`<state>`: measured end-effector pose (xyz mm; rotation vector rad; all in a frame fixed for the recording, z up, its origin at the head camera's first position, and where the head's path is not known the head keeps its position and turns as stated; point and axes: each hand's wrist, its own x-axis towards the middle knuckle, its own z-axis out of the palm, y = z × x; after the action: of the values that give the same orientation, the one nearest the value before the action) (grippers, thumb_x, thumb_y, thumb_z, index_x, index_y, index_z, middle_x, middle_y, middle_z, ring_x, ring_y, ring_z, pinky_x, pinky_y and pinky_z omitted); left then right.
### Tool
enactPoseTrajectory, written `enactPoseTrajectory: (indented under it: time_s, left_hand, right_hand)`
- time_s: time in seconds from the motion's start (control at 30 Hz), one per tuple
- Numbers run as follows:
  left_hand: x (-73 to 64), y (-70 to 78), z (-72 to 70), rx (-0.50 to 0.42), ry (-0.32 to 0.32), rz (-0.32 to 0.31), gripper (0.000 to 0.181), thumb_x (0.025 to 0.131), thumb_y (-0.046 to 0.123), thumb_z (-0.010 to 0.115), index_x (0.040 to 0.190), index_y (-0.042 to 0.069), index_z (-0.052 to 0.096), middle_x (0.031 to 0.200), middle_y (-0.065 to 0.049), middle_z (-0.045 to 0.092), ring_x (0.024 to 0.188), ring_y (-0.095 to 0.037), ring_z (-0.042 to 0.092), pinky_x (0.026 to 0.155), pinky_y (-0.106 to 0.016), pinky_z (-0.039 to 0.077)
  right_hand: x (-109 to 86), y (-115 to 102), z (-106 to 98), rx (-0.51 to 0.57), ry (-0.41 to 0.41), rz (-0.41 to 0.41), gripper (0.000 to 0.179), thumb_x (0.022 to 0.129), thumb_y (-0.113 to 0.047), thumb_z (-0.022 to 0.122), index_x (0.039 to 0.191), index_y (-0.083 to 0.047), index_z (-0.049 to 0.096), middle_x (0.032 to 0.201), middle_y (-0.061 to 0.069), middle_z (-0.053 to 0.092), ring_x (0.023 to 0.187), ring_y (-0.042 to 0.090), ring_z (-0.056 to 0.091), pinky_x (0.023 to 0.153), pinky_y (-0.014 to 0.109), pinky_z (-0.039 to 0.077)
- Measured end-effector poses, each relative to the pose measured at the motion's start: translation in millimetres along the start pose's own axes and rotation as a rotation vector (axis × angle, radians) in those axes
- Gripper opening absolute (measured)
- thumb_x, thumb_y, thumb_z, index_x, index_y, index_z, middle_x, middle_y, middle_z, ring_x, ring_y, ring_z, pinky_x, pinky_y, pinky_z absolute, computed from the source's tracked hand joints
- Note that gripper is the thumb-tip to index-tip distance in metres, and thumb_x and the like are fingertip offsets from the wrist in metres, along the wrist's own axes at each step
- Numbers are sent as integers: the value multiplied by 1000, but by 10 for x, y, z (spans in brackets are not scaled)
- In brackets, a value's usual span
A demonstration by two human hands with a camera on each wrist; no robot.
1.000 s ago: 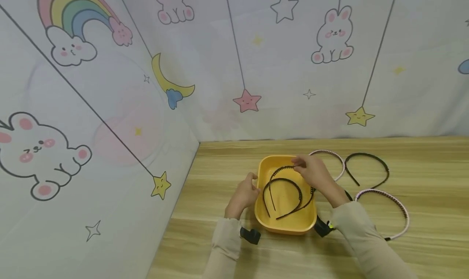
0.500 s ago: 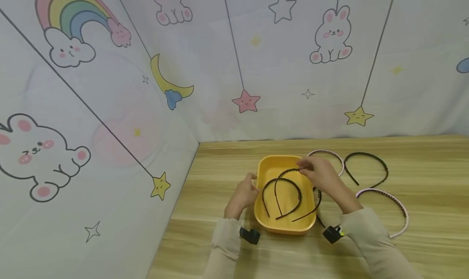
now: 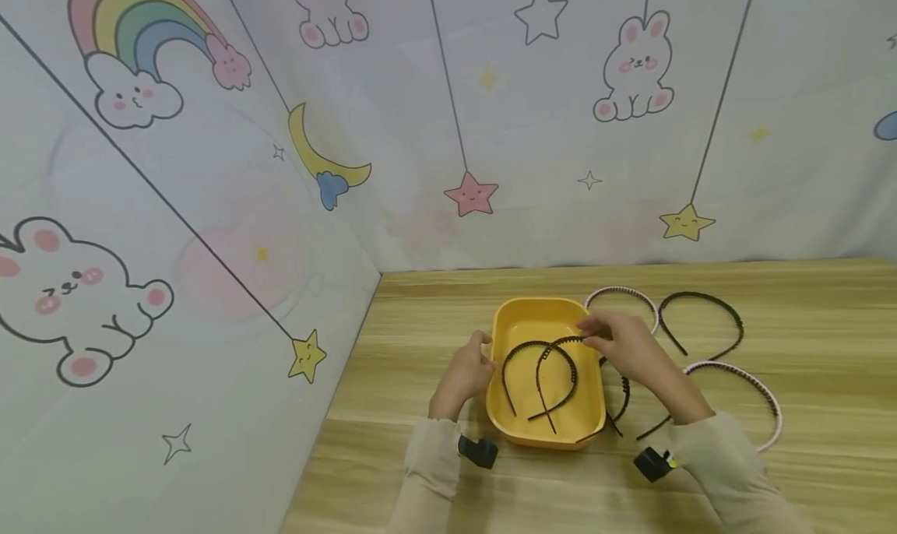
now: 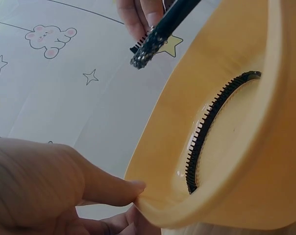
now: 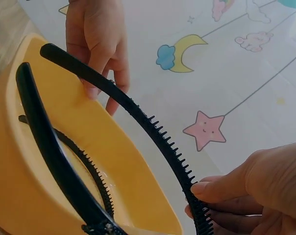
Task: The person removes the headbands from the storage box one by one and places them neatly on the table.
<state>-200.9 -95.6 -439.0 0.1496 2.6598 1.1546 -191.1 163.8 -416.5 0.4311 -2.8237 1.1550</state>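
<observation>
My left hand (image 3: 471, 369) holds the left rim of a yellow plastic basin (image 3: 522, 322). In the left wrist view the thumb lies on the rim, with the fingers curled on the outer side. Thumb and fingers of my right hand (image 3: 627, 347) pinch a black toothed headband (image 5: 153, 129) at its curved top. This headband hangs over the basin's right side, one arm above the inside and the other reaching past the right rim. Glittery trim shows on it in the left wrist view. Another black toothed headband (image 4: 202, 129) lies on the basin floor.
Right of the basin, a pink headband (image 3: 624, 289), a black headband (image 3: 708, 294) and another pink headband (image 3: 757, 386) lie on the wooden table (image 3: 406, 324). Dark band ends (image 3: 652, 429) show near my right wrist. A printed cloth wall (image 3: 420, 238) stands behind and left.
My right hand has moved right and slightly nearer me, drawing the pinched headband toward and partly over the basin's right rim. The left hand and basin have stayed put.
</observation>
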Motion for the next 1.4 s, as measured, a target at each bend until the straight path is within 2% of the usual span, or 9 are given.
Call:
enactPoseTrajectory:
  time_s: [0.27, 0.6, 1.03, 1.4]
  left_hand:
    - [1, 8, 1, 5, -1, -9, 39, 93, 7, 59, 130, 4, 45, 99, -18, 64, 86, -26, 62, 72, -38, 51]
    - [0, 11, 8, 1, -5, -14, 40, 93, 7, 59, 131, 4, 45, 98, -17, 64, 85, -25, 61, 70, -37, 51]
    - [10, -2, 18, 1, -6, -9, 40, 93, 6, 59, 131, 3, 45, 99, -18, 64, 86, -26, 62, 71, -38, 51]
    - [8, 6, 11, -3, -2, -12, 40, 93, 6, 58, 131, 3, 45, 100, -19, 64, 87, -28, 62, 72, -39, 51]
  right_hand:
    - [-95, -8, -40, 20, -28, -5, 22, 90, -3, 62, 112, 0, 66, 101, 13, 70, 92, 27, 66, 72, 33, 55]
    - [-229, 70, -68, 12, -31, -67, 21, 87, 0, 65, 108, 1, 67, 99, 12, 70, 89, 25, 67, 72, 31, 55]
    - [-464, 162, -116, -54, -48, -53, 22, 87, -4, 67, 108, -5, 69, 95, 0, 71, 86, 18, 67, 73, 29, 55]
    - [-590, 196, -135, -9, -78, -48, 23, 87, -4, 67, 110, -4, 68, 99, 5, 71, 86, 17, 67, 72, 22, 54]
